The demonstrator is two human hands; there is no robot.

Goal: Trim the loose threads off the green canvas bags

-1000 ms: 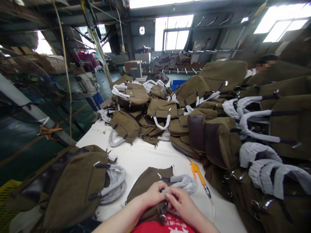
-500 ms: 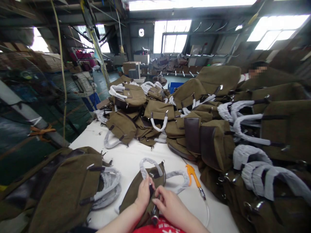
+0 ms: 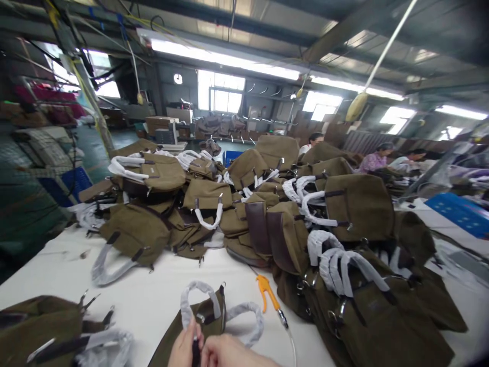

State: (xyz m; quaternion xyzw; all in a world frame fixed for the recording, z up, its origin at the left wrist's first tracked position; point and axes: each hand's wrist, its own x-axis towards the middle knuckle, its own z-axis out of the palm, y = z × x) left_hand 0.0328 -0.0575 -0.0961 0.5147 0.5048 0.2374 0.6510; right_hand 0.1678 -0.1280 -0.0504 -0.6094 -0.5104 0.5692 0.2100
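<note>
An olive canvas bag [image 3: 198, 318] with white-wrapped handles lies on the white table [image 3: 153, 290] right in front of me. My left hand [image 3: 183, 347] and my right hand [image 3: 229, 352] meet at the bottom edge of the view, both pinched on a dark strap piece [image 3: 196, 351] of this bag. One wrapped handle stands up in an arch above my hands. The other lies flat to the right.
An orange air blow gun [image 3: 267, 296] with a clear hose lies just right of the bag. A big pile of olive bags [image 3: 290, 224] covers the table's middle and right. Another bag [image 3: 42, 331] lies at the near left. People [image 3: 376, 157] sit behind the pile.
The view has tilted up and swung right, so my hands now sit at the bottom edge. The bag's mouth was opened and one handle raised upright a second ago.
</note>
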